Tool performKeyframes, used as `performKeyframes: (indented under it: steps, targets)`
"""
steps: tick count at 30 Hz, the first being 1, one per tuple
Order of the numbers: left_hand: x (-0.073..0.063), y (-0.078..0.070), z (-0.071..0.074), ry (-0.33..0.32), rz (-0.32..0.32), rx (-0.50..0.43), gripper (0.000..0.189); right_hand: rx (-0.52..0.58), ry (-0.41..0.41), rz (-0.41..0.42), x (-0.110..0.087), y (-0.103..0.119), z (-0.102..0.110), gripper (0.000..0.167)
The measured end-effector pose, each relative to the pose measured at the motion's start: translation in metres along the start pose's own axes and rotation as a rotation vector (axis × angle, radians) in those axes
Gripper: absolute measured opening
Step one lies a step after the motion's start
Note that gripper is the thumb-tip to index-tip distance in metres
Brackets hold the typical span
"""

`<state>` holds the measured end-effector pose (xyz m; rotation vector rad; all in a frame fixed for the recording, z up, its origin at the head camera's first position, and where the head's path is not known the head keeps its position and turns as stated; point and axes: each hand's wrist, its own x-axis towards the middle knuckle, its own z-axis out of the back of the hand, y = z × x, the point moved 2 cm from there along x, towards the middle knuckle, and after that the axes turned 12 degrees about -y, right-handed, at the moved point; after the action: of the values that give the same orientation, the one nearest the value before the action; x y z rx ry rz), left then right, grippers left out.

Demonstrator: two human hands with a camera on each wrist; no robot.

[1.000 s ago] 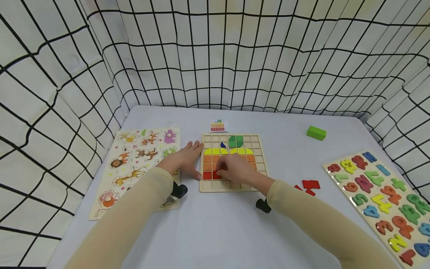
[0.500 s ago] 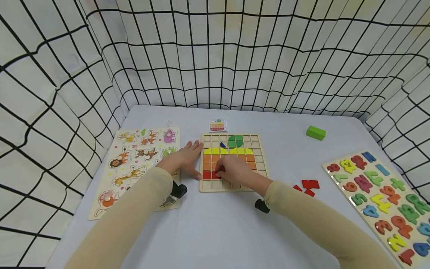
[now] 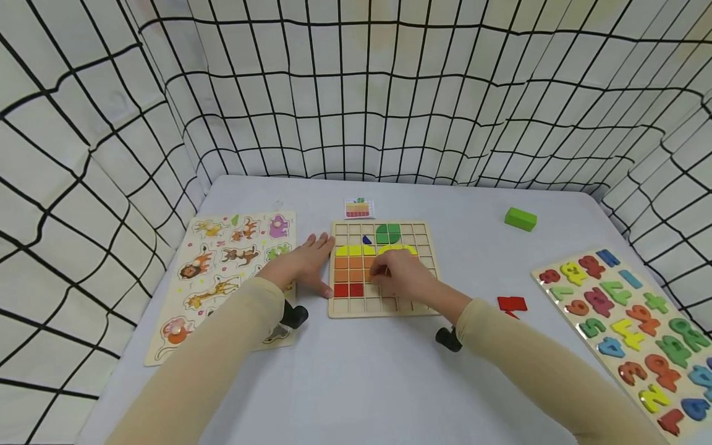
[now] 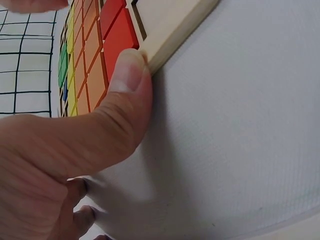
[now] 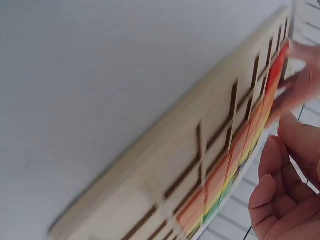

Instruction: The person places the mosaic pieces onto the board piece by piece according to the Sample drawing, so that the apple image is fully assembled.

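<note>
A wooden grid board lies on the table, holding green, blue, yellow, orange and red tiles in its cells. Two red square tiles sit side by side in its lower left. My left hand rests along the board's left edge, fingers spread; in the left wrist view its thumb touches the frame next to a red tile. Over the middle of the board is my right hand, fingers loosely bent. The right wrist view shows thumb and index tips close together, no tile visible at them.
Loose red tiles lie right of the board, partly hidden by the sleeve. A small picture card is behind the board. An animal puzzle lies left, a number puzzle right, a green block back right. Black netting surrounds the table.
My right hand has left the second red tile, now uncovered in its cell, and moved slightly right. My left hand has stayed at the board's edge.
</note>
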<state>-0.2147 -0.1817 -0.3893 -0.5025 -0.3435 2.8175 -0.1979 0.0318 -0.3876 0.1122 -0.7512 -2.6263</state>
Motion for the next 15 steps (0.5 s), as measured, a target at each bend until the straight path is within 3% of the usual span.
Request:
performKeyframes:
  steps: [6,15]
  targets:
    - [0.001,0.001,-0.001,0.004,-0.015,0.006,0.120,-0.005,0.013,-0.029,-0.020,-0.039,0.034,0.010]
    - [0.003,0.002,-0.003,0.010,-0.016,0.024,0.120,0.031,0.024,-0.028,-0.069,-0.105,0.074,0.021]
